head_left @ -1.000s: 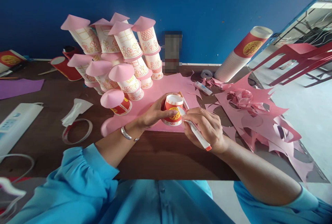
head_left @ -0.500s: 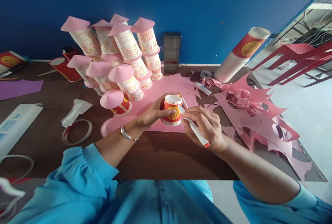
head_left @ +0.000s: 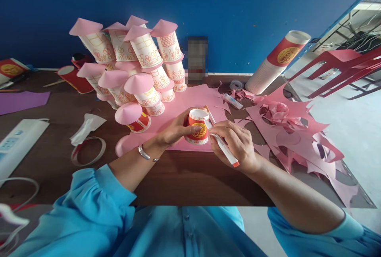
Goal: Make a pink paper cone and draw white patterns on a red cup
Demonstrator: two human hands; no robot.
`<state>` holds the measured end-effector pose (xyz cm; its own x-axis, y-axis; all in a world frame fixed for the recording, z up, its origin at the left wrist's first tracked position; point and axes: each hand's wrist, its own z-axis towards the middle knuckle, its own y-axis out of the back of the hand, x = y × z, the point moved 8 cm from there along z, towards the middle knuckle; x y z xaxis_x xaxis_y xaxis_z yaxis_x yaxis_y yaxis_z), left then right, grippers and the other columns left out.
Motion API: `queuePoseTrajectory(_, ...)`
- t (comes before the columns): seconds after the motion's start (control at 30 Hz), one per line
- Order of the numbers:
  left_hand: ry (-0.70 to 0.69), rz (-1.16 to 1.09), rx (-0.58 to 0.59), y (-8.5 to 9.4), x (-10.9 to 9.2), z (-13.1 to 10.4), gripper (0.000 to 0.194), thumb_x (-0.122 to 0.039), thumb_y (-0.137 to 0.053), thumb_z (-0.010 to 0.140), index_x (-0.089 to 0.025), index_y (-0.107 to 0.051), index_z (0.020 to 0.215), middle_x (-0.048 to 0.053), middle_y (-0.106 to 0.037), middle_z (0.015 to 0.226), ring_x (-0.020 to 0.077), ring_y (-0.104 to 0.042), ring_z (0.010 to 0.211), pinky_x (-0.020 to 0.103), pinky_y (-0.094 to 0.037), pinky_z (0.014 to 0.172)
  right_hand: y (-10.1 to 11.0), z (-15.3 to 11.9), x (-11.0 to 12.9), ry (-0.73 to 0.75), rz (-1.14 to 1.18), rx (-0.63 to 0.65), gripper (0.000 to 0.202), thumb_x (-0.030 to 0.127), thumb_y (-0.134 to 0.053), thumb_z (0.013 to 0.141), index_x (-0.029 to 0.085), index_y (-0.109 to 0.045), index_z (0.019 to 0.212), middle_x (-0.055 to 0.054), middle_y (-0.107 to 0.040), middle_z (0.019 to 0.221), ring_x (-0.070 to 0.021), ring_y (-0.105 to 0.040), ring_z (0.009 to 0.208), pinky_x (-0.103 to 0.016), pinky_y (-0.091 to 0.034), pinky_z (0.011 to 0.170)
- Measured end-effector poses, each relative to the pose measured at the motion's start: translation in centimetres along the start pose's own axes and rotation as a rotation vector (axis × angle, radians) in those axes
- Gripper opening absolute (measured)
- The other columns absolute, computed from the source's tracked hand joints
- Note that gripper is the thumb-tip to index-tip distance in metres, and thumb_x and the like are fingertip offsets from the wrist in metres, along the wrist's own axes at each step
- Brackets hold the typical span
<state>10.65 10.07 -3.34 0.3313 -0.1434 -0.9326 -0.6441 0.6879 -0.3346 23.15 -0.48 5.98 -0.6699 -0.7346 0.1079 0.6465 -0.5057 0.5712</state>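
Note:
My left hand (head_left: 177, 128) is wrapped around a red and white paper cup (head_left: 193, 123) with a gold emblem, thumb across its front. The cup stands upright, its open rim facing up. In my right hand (head_left: 233, 140) is a white marker (head_left: 224, 150) with an orange end; its tip meets or nearly meets the cup's right side. A second marker (head_left: 210, 115) slants behind the cup's right edge; what supports it is partly hidden. Left of the cup, a red cup (head_left: 140, 124) wears a pink paper cone (head_left: 128, 113).
Stacked decorated cups with pink cone roofs (head_left: 139, 85) stand at the back left. Pink sheet (head_left: 196, 98) lies under my hands. At right are paper scraps (head_left: 293, 138), a glue stick (head_left: 232, 101) and a tall cup stack (head_left: 274, 62). A tape roll (head_left: 102, 150) and power strip (head_left: 22, 146) lie left.
My right hand and its marker have shifted very slightly. The left hand and cup hold nearly the same place.

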Motion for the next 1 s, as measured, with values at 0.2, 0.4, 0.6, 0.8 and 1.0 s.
queuePoseTrajectory(0.2, 0.013, 0.017, -0.033, 0.5, 0.4, 0.0, 0.06, -0.04, -0.097, 0.087, -0.021, -0.073, 0.139, 0.012, -0.081, 0.125, 0.0277, -0.075, 0.115, 0.039, -0.058, 0.099, -0.1, -0.2, 0.0, -0.013, 0.001, 0.0, 0.018, 0.01, -0.064, 0.101, 0.024, -0.064, 0.113, -0.003, -0.08, 0.088, -0.0195, -0.077, 0.073, -0.03, -0.062, 0.066)
queuePoseTrajectory(0.4, 0.01, 0.058, -0.038, 0.9, 0.6, -0.1, 0.064, -0.042, -0.097, 0.087, -0.021, -0.072, 0.141, 0.012, -0.081, 0.128, 0.0277, -0.075, 0.116, 0.04, -0.058, 0.101, -0.4, -0.5, 0.1, -0.02, 0.01, -0.007, 0.021, 0.009, -0.065, 0.1, 0.025, -0.066, 0.114, -0.003, -0.08, 0.089, -0.0202, -0.078, 0.075, -0.031, -0.063, 0.068)
queuePoseTrajectory(0.6, 0.031, 0.097, -0.051, 1.6, 1.3, -0.5, 0.071, -0.044, -0.096, 0.088, -0.024, -0.07, 0.15, 0.012, -0.079, 0.134, 0.0303, -0.073, 0.125, 0.042, -0.056, 0.109, -0.3, -0.4, 0.1, -0.013, 0.006, 0.006, 0.019, 0.009, -0.064, 0.102, 0.024, -0.065, 0.114, -0.003, -0.08, 0.09, -0.0194, -0.077, 0.074, -0.03, -0.062, 0.067)
queuePoseTrajectory(0.8, 0.015, 0.038, -0.016, 0.6, 0.5, -0.2, 0.061, -0.041, -0.096, 0.088, -0.021, -0.072, 0.141, 0.012, -0.08, 0.125, 0.027, -0.075, 0.113, 0.039, -0.059, 0.099, -0.2, -0.3, 0.1, -0.016, 0.012, 0.004, 0.021, 0.009, -0.065, 0.101, 0.024, -0.066, 0.115, -0.003, -0.081, 0.091, -0.02, -0.078, 0.074, -0.031, -0.063, 0.068)
queuePoseTrajectory(1.0, -0.002, 0.013, 0.001, 0.1, 0.0, -0.1, 0.056, -0.04, -0.096, 0.088, -0.022, -0.073, 0.136, 0.011, -0.081, 0.122, 0.0268, -0.076, 0.111, 0.039, -0.06, 0.096, 0.0, -0.2, 0.1, -0.017, 0.003, 0.001, 0.022, 0.009, -0.065, 0.101, 0.025, -0.066, 0.116, -0.002, -0.08, 0.089, -0.0196, -0.078, 0.073, -0.031, -0.063, 0.067)
